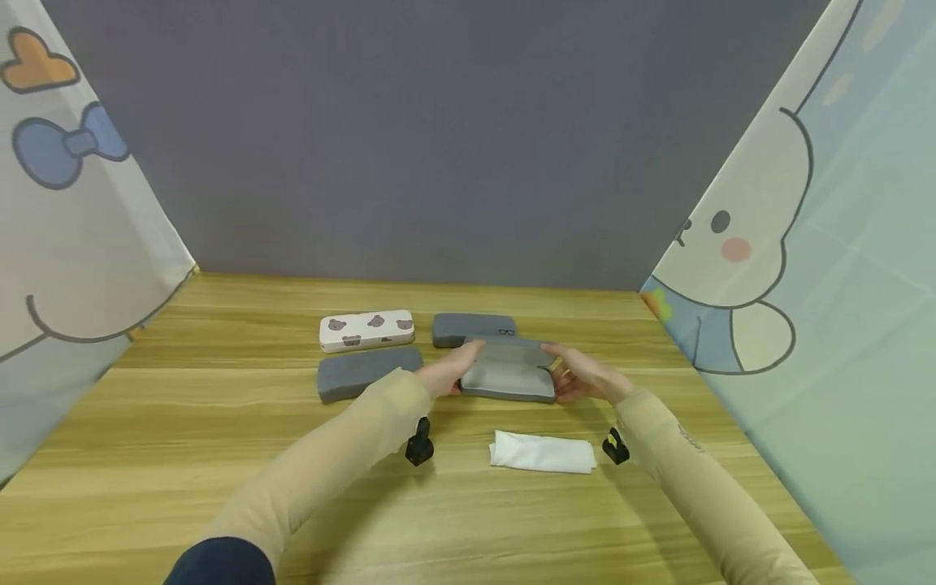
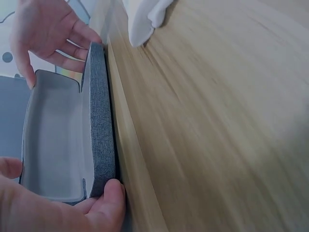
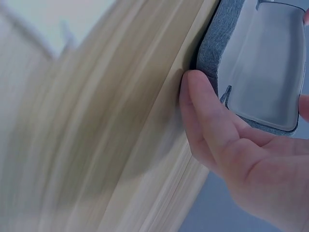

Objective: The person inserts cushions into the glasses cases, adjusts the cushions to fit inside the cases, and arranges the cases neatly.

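Note:
An opened grey glasses case (image 1: 508,380) lies on the wooden table, its lid tilted back and its light grey lining (image 2: 55,140) showing. My left hand (image 1: 448,372) holds its left end, thumb at the lid and fingertips at the lower front corner. At the opposite end my right hand (image 1: 582,379) holds it likewise, and in the right wrist view the fingers (image 3: 207,106) touch the base's corner. From the left wrist view, the bottom of the base is hidden behind its front wall. Nearer the front lies a folded white cloth (image 1: 543,452).
Left of the hands are a white case with bear prints (image 1: 367,331) and a plain grey case (image 1: 366,374). Behind the opened case sits another grey case (image 1: 468,329) with a small glasses mark. A grey panel (image 1: 439,146) stands at the back, printed fabric (image 1: 804,325) at the sides.

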Demonstrator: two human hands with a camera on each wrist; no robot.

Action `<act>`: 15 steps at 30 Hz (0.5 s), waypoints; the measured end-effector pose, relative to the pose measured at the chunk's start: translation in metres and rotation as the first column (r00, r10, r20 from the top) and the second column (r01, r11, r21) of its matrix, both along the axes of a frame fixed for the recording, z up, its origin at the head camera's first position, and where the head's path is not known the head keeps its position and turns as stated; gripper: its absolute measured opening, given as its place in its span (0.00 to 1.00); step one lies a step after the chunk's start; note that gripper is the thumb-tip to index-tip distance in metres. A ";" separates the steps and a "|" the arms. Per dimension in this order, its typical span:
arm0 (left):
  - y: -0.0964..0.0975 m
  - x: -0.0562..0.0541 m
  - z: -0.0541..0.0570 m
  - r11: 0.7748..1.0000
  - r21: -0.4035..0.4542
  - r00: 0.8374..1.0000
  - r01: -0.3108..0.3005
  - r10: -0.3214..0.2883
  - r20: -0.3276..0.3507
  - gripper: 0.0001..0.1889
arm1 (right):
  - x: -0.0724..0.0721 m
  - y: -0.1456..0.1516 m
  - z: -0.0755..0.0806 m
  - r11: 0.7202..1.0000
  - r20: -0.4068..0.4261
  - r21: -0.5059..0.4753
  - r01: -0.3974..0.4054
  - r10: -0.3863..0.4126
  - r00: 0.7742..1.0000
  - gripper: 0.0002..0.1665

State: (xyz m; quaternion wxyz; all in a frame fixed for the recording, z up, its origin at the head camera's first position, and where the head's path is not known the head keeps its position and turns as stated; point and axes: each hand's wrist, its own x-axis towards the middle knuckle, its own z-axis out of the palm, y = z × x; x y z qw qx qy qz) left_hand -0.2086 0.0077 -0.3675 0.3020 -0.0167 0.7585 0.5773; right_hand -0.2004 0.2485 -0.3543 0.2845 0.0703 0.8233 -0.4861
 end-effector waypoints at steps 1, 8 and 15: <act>-0.002 0.000 0.000 1.000 -0.004 1.000 -0.004 0.004 -0.004 0.33 | 0.000 -0.002 0.001 1.000 0.004 0.003 0.001 -0.001 1.000 0.41; -0.009 -0.001 0.002 1.000 -0.013 1.000 -0.027 0.027 -0.007 0.33 | -0.001 -0.012 0.001 1.000 0.013 0.007 0.004 -0.004 1.000 0.41; -0.012 0.002 0.004 0.999 -0.020 0.999 -0.039 0.039 0.005 0.34 | -0.002 -0.019 0.002 0.999 0.012 0.028 0.024 -0.024 1.000 0.44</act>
